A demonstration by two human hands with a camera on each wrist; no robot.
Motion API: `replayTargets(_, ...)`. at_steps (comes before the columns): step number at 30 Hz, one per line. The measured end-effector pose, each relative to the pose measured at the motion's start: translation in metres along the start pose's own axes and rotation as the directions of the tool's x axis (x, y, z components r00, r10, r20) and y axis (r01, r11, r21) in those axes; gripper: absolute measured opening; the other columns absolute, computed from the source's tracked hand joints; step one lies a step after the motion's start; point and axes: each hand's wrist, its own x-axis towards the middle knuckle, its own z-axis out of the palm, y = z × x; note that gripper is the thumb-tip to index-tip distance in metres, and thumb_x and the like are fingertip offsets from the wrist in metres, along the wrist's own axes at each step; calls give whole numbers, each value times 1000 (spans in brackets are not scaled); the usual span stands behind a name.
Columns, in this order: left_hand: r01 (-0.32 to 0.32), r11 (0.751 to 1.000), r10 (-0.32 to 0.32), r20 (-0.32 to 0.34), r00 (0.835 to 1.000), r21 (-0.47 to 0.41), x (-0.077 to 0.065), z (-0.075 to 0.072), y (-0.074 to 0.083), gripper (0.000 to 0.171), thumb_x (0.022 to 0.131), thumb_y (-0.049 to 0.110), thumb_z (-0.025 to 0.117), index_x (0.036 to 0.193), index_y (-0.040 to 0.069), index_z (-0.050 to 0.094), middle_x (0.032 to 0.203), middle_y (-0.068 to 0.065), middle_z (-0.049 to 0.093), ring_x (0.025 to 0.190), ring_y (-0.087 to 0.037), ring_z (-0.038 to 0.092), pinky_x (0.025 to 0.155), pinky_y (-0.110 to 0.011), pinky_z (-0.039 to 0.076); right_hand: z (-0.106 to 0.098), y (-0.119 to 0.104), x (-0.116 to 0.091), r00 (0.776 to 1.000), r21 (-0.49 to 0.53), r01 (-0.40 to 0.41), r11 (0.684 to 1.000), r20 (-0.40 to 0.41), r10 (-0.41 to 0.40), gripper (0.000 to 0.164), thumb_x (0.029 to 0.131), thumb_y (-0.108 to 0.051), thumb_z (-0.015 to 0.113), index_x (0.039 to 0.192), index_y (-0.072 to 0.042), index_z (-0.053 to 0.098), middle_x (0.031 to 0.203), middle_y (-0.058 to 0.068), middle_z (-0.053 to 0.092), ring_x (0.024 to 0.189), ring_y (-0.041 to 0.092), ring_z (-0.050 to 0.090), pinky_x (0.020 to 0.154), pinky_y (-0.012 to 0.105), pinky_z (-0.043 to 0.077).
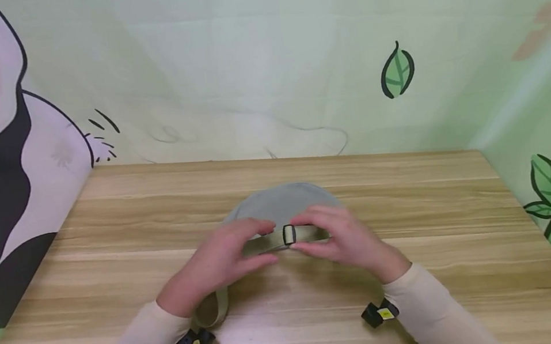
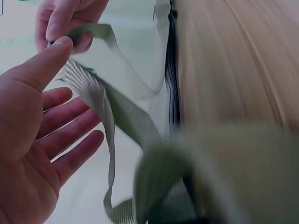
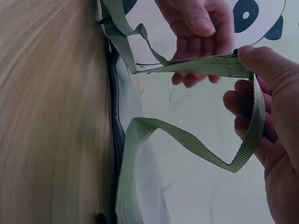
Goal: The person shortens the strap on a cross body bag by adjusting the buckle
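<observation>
While the grey bag [image 1: 284, 201] lies on the counter [image 1: 294, 315] before the person, its green strap [image 1: 266, 244] is lifted at the black slider [image 1: 289, 234]. The right hand [image 1: 349, 238] pinches the strap at the slider; the left hand [image 1: 214, 261] sits just to the slider's left, thumb and fingers parted around the strap (whether the thumb brushes it cannot be told). Finding on method: handling at the slider would, in this judgement, go best with the right hand steadying it square to the strap and the left feeding slack in a flat, straight run, not tugging at an angle. Bends in the loose lengths seem worth smoothing first, as a fold could jam. Orientation: between the hands the strap runs left to right across the person's front, and the slider's long axis stands crosswise to it. The bag's rounded edge points away from the person; its near part is largely screened, so its long axis cannot be confirmed.
</observation>
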Motion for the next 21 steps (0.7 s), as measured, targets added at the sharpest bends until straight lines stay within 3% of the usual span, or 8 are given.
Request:
replayTargets(6, -44, 999, 45, -48, 998, 18, 6, 8, 2, 33, 89, 27, 91, 115, 10, 78, 104, -1, 80, 96, -16, 76, 89, -36, 63, 1, -2, -1, 999, 22, -35, 999, 23, 35, 35, 86, -10, 91, 116, -4, 75, 102, 4, 76, 88, 15, 67, 76, 26, 59)
replayTargets(11, -63, 997, 65, -59, 996, 40, 5, 7, 2, 26, 88, 22, 91, 108, 11, 78, 96, 1, 79, 85, -14, 73, 82, -33, 62, 2, -2, -2, 999, 41, -34, 999, 36, 32, 35, 86, -7, 90, 117, -4, 74, 101, 4, 75, 87, 14, 66, 75, 23, 59)
replayTargets(21, -39, 995, 45, -63, 997, 94, -3, -1, -4, 26, 87, 22, 90, 107, 11, 77, 96, 0, 80, 83, -18, 73, 79, -38, 61, -8, 2, -11, 997, -20, -54, 998, 58, 55, 39, 83, -2, 91, 118, -4, 74, 103, 4, 73, 83, 13, 63, 72, 27, 57)
